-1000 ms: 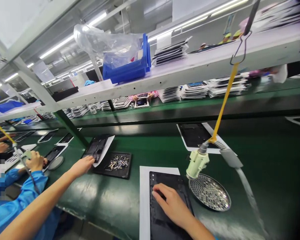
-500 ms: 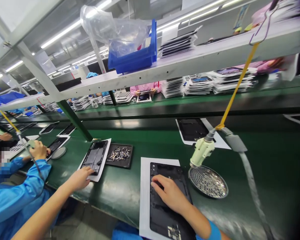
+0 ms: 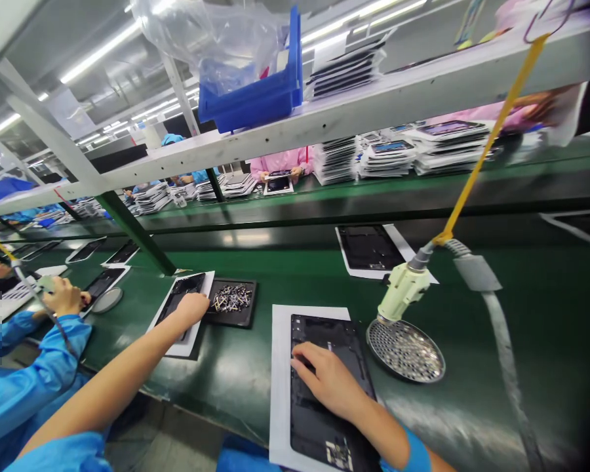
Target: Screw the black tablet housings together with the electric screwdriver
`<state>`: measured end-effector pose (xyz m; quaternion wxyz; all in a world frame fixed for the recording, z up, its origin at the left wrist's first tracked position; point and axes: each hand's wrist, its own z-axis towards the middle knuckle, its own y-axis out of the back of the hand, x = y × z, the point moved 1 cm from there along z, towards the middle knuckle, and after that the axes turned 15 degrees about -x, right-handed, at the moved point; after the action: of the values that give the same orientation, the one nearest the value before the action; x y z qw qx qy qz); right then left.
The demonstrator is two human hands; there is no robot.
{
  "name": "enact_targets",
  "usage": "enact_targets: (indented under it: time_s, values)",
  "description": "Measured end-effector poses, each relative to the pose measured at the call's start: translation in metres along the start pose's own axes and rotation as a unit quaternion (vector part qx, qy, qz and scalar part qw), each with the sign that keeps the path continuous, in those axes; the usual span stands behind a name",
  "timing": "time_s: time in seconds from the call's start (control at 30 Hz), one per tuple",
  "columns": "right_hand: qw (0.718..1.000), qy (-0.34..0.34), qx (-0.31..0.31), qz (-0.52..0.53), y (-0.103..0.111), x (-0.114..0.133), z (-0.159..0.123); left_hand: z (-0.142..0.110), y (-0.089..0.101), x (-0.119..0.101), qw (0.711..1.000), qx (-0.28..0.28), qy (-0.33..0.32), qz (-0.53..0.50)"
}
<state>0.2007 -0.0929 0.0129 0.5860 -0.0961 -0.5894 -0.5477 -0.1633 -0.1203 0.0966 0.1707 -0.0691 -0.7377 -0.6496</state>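
Observation:
My left hand (image 3: pixel 193 309) is over the right side of a black tablet housing (image 3: pixel 196 283) on white sheet, at the left edge of a dark tray (image 3: pixel 226 320) of small loose parts (image 3: pixel 232 297). Its fingers are mostly hidden, so what they hold cannot be seen. In front of me another black tablet housing (image 3: pixel 332 419) lies on a white sheet (image 3: pixel 280 387). My right hand (image 3: pixel 327 380) rests on it, thumb and forefinger slightly apart near its left edge, nothing visible between them. Beside it stands a round dish (image 3: pixel 406 351) of small shiny pieces.
A pale green electric screwdriver (image 3: pixel 398 295) hangs from a yellow strap (image 3: pixel 496 137) above the dish. Further back lies another housing (image 3: pixel 371 248). A blue bin (image 3: pixel 255 98) sits on the overhead shelf (image 3: pixel 275 134). At left, a co-worker's blue sleeve (image 3: pixel 54 367) is close.
My left hand has moved right and away from me, from the near edge of the left housing to the tray's edge. My right hand stays in place. The view has shifted slightly.

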Motion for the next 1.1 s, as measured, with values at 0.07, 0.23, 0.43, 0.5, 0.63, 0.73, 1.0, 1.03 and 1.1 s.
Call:
enact_targets:
  time_s: [0.07, 0.23, 0.43, 0.5, 0.63, 0.73, 1.0, 1.03, 1.1]
  values:
    - [1.000, 0.008, 0.002, -0.002, 0.000, 0.001, -0.001, 0.004, 0.000, -0.001, 1.000, 0.004, -0.023, 0.003]
    - [1.000, 0.018, -0.001, -0.002, 0.002, 0.004, -0.002, 0.008, 0.002, 0.003, 0.999, 0.010, -0.036, 0.021]
    - [1.000, 0.020, -0.002, -0.012, 0.002, 0.007, -0.003, 0.011, -0.003, 0.005, 0.999, 0.004, -0.022, 0.042]
    - [1.000, 0.028, -0.003, -0.013, 0.003, 0.006, -0.004, 0.011, -0.004, 0.001, 0.999, -0.001, -0.030, 0.035]
    - [0.999, 0.048, -0.020, -0.006, 0.004, 0.002, -0.007, 0.010, -0.008, -0.007, 0.999, -0.016, -0.028, 0.020]
    - [0.997, 0.062, -0.041, 0.011, 0.002, -0.003, -0.007, 0.008, -0.007, -0.004, 0.999, -0.035, -0.013, 0.013]
    - [0.993, 0.085, -0.080, 0.026, 0.007, 0.003, -0.003, -0.011, 0.042, 0.024, 0.980, -0.179, 0.016, -0.086]
    - [0.992, 0.089, -0.091, 0.026, 0.009, 0.006, -0.003, -0.015, 0.048, 0.020, 0.967, -0.218, 0.021, -0.134]
    - [0.987, 0.104, -0.119, 0.033, 0.017, 0.012, -0.001, -0.022, 0.054, 0.001, 0.926, -0.283, 0.032, -0.248]
